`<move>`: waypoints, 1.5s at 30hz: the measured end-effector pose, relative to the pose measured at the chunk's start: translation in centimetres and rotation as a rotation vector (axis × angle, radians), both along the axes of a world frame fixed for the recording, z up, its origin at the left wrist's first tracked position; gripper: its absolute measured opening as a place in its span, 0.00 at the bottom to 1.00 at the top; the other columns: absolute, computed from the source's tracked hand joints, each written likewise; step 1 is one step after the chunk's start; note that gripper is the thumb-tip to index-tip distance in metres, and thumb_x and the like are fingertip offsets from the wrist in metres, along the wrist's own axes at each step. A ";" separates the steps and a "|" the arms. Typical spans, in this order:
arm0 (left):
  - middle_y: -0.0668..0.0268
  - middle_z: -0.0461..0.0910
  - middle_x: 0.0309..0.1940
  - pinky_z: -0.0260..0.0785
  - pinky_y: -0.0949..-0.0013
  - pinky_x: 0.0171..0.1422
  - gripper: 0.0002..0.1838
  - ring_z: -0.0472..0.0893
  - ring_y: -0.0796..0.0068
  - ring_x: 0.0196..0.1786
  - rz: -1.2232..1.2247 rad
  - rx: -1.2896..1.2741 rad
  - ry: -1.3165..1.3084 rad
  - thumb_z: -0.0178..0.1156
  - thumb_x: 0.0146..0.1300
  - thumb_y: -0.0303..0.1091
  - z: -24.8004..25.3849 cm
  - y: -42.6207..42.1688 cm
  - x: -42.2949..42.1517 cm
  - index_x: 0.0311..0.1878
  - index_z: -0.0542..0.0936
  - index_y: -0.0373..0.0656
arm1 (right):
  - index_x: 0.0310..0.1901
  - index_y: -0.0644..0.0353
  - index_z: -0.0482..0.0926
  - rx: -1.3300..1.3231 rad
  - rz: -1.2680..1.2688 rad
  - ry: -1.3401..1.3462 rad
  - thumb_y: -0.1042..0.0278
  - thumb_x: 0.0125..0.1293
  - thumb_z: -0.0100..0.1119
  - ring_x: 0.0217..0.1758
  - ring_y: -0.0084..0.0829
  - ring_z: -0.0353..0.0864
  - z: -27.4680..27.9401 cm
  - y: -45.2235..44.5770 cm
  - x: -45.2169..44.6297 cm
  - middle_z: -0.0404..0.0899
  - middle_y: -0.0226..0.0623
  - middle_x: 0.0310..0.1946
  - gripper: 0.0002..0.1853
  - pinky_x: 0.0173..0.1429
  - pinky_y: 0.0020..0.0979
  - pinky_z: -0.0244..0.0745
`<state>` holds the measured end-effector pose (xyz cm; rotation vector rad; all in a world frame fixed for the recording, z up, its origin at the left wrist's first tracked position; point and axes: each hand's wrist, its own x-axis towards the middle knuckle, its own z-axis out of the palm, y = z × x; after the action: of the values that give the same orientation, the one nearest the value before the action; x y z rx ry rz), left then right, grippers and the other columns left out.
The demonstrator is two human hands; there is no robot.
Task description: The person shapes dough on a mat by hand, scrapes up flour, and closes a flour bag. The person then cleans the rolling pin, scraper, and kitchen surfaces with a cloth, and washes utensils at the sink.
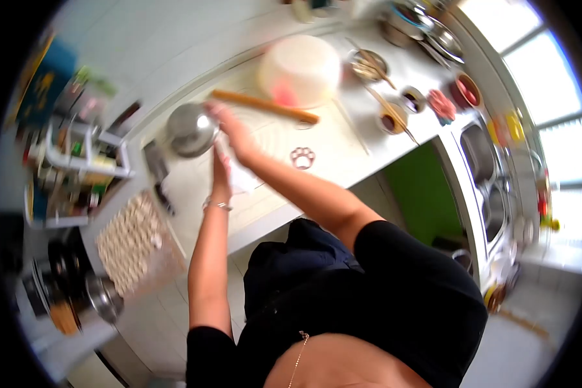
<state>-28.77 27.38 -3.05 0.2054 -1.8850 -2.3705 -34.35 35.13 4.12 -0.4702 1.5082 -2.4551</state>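
Note:
A round, shiny metal bowl is at the left part of the pale work mat. My right hand is at the bowl's right edge, fingers stretched toward its upper side and smeared by motion. Just below it, my left hand, with a bracelet at the wrist, points up toward the same edge. Its fingers are narrow and blurred, and I cannot make out whether it grips the bowl. A white patch shows beside my left hand; its kind is unclear. Behind my hands lies a wooden rolling pin.
A whitish tub stands behind the rolling pin. A paw-shaped outline marks the mat. Small bowls with chopsticks are at the right, near a sink. At the left are a board of small pale pieces and a rack.

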 end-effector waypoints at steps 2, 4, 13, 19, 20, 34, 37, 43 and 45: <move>0.56 0.62 0.64 0.53 0.59 0.71 0.33 0.62 0.64 0.68 0.171 0.676 -0.325 0.37 0.68 0.55 7.0 0.5 -2.0 0.70 0.55 0.47 | 0.64 0.59 0.64 0.526 -0.021 0.676 0.59 0.71 0.39 0.69 0.42 0.60 -3.7 -0.7 1.4 0.65 0.44 0.64 0.23 0.73 0.44 0.47; 0.53 0.60 0.66 0.51 0.55 0.72 0.32 0.62 0.62 0.68 0.389 0.396 -0.163 0.37 0.68 0.53 10.3 -0.4 -3.0 0.70 0.56 0.44 | 0.62 0.58 0.67 0.472 -0.105 0.529 0.55 0.72 0.39 0.67 0.39 0.63 -4.5 0.2 1.9 0.68 0.46 0.61 0.23 0.73 0.43 0.49; 0.55 0.54 0.71 0.45 0.59 0.74 0.28 0.56 0.61 0.72 0.186 -0.288 0.203 0.38 0.72 0.47 -0.9 0.2 -2.4 0.68 0.59 0.39 | 0.58 0.63 0.71 0.034 -0.251 0.116 0.58 0.69 0.41 0.60 0.39 0.71 3.9 0.4 0.6 0.76 0.42 0.54 0.22 0.63 0.34 0.64; 0.60 0.68 0.59 0.55 0.61 0.67 0.26 0.67 0.65 0.60 0.309 0.281 0.153 0.37 0.70 0.46 10.2 4.5 -2.3 0.63 0.65 0.41 | 0.57 0.63 0.72 0.607 -0.044 -0.102 0.47 0.70 0.40 0.63 0.44 0.68 -7.9 3.2 -0.5 0.70 0.47 0.60 0.27 0.63 0.40 0.63; 0.57 0.62 0.67 0.50 0.57 0.71 0.31 0.62 0.60 0.67 0.302 -0.249 0.471 0.34 0.71 0.47 8.9 5.6 -2.2 0.70 0.58 0.37 | 0.57 0.62 0.71 0.392 0.217 -0.631 0.44 0.71 0.37 0.63 0.42 0.67 -6.2 3.9 -0.8 0.70 0.45 0.61 0.29 0.63 0.40 0.63; 0.58 0.79 0.43 0.66 0.64 0.59 0.12 0.75 0.66 0.51 0.254 -0.848 -0.460 0.58 0.62 0.29 -3.9 4.7 -4.0 0.43 0.79 0.30 | 0.33 0.62 0.79 1.284 -1.056 0.008 0.54 0.65 0.53 0.35 0.41 0.79 -5.9 63.8 -20.2 0.80 0.42 0.31 0.17 0.41 0.40 0.71; 0.56 0.70 0.56 0.61 0.64 0.63 0.21 0.71 0.66 0.56 0.287 -1.052 -0.191 0.56 0.60 0.25 -2.6 9.3 -5.9 0.58 0.71 0.35 | 0.37 0.59 0.82 1.742 -0.979 0.444 0.53 0.60 0.55 0.41 0.44 0.79 -13.7 68.8 -20.9 0.81 0.44 0.35 0.17 0.47 0.40 0.71; 0.56 0.62 0.64 0.57 0.61 0.67 0.31 0.67 0.64 0.61 0.321 -0.975 -0.281 0.54 0.60 0.23 -1.1 13.4 -8.4 0.68 0.61 0.40 | 0.46 0.55 0.77 1.139 -0.935 -0.212 0.60 0.64 0.51 0.42 0.37 0.78 -19.0 75.3 -26.6 0.80 0.39 0.40 0.13 0.47 0.33 0.71; 0.56 0.63 0.64 0.56 0.61 0.68 0.30 0.66 0.63 0.62 0.323 -0.962 -0.299 0.54 0.60 0.23 -2.0 12.9 -8.8 0.67 0.62 0.40 | 0.51 0.58 0.74 0.581 -0.887 -0.196 0.60 0.68 0.49 0.46 0.37 0.78 -16.7 79.3 -27.2 0.78 0.41 0.46 0.15 0.50 0.34 0.71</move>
<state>-37.52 40.31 -5.03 0.7082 -2.6190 -1.0916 -61.57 114.47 -12.58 0.6623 2.5687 -2.2440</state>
